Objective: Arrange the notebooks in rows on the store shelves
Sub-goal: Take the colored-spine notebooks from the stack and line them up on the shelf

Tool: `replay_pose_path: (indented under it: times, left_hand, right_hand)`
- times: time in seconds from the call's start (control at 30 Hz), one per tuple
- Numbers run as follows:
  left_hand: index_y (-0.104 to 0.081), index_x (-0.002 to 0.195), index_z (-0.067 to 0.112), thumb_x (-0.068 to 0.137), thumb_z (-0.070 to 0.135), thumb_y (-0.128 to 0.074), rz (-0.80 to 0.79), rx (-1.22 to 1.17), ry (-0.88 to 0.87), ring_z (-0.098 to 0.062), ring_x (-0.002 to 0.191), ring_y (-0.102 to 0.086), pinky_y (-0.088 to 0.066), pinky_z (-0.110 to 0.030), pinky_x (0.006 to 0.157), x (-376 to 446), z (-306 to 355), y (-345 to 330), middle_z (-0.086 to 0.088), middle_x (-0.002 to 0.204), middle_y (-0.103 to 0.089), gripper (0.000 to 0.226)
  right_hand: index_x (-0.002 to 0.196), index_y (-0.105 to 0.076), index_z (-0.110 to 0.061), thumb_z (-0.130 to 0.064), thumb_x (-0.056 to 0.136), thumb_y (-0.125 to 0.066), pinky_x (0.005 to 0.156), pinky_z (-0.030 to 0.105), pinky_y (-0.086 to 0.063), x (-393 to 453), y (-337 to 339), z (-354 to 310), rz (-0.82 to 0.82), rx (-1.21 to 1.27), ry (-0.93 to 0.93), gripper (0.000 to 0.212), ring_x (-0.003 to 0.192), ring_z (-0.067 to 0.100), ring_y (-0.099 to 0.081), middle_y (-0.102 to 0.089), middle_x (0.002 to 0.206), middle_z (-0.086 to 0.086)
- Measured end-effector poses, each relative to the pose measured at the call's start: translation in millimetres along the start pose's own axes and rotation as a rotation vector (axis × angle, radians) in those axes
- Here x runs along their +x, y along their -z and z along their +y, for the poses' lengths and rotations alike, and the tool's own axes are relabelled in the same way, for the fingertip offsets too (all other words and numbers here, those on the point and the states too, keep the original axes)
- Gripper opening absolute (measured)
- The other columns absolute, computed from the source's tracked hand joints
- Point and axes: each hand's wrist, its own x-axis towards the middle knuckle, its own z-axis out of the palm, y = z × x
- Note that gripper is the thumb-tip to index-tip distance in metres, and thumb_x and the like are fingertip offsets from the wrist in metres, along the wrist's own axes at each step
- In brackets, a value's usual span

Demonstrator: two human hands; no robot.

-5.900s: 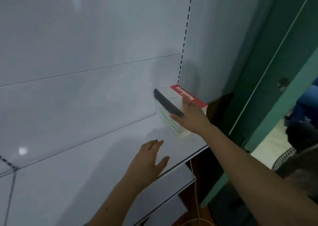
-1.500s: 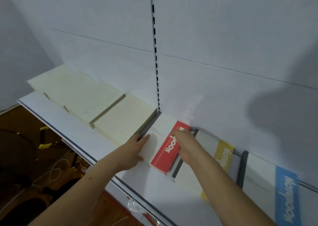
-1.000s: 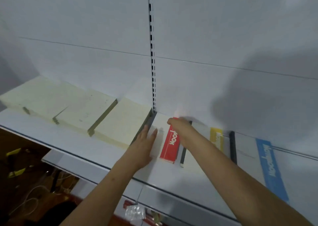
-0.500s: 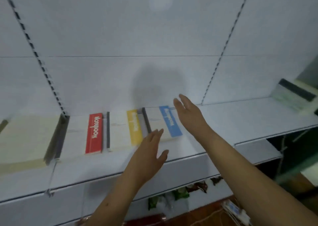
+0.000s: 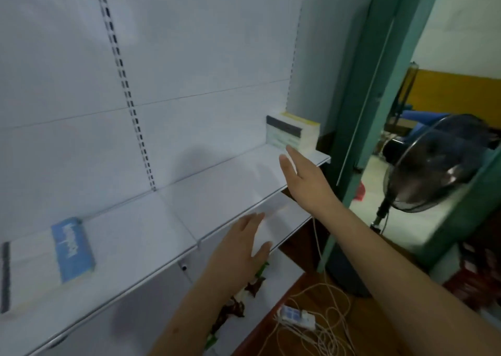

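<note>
Reaching right hand [image 5: 303,182], fingers straight, toward notebook stack [image 5: 291,134] mid-right; left hand [image 5: 238,250] hovering empty; blue-banded notebook [image 5: 71,250] lettering blurred, lower left.

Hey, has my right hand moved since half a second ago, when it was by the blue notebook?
Yes. The right hand has gone rightward along the shelf, away from the blue notebook, and now reaches open toward the notebook stack at the shelf's right end.

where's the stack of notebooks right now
In the head view the stack of notebooks sits at the far right end of the shelf, against the back panel, just beyond the right hand.
</note>
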Motion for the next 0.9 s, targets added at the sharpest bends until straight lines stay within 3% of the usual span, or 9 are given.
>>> replay_pose_path:
  times: [0.17,0.33,0.43,0.6,0.9]
  left_hand:
    - [-0.025,0.155,0.027,0.1,0.047,-0.044,-0.052,0.05,-0.007,-0.006,0.141,-0.03,-0.022,-0.018,0.112,63,31,-55,0.008,0.157,-0.031,0.061]
    - [-0.026,0.154,0.029,0.101,0.05,-0.039,-0.043,0.11,-0.009,-0.007,0.143,-0.029,-0.026,-0.028,0.119,123,38,-83,0.008,0.158,-0.032,0.059]
    - [-0.025,0.155,0.028,0.102,0.049,-0.038,-0.053,0.115,-0.011,-0.007,0.144,-0.028,-0.024,-0.028,0.119,162,30,-95,0.009,0.158,-0.031,0.058]
    - [-0.026,0.155,0.026,0.103,0.043,-0.04,-0.047,0.105,0.019,-0.009,0.146,-0.025,-0.021,-0.028,0.117,238,-6,-114,0.007,0.159,-0.029,0.056]
    - [-0.029,0.154,0.023,0.103,0.039,-0.041,-0.067,0.111,0.029,-0.011,0.148,-0.022,-0.017,-0.023,0.117,350,-62,-130,0.004,0.159,-0.03,0.055]
  right_hand:
    - [0.155,-0.023,-0.017,-0.055,0.103,-0.023,0.114,0.026,-0.012,48,56,84,0.023,-0.194,0.021,0.065,0.148,0.018,-0.019,-0.024,0.161,0.001]
    - [0.156,-0.02,-0.018,-0.058,0.101,-0.02,0.119,0.041,-0.017,110,79,138,0.037,-0.371,0.061,0.067,0.149,0.024,-0.017,-0.021,0.162,0.003]
    - [0.156,-0.018,-0.019,-0.06,0.1,-0.022,0.12,0.045,-0.019,151,74,168,0.033,-0.456,0.06,0.069,0.15,0.026,-0.016,-0.019,0.162,0.005]
    - [0.156,-0.015,-0.017,-0.061,0.095,-0.042,0.119,0.049,-0.023,228,53,211,-0.027,-0.574,0.023,0.08,0.149,0.028,-0.017,-0.017,0.163,0.006]
    - [0.155,-0.015,-0.016,-0.075,0.087,-0.038,0.118,0.05,-0.022,388,11,265,-0.229,-0.746,0.008,0.093,0.148,0.031,-0.019,-0.019,0.162,0.01]
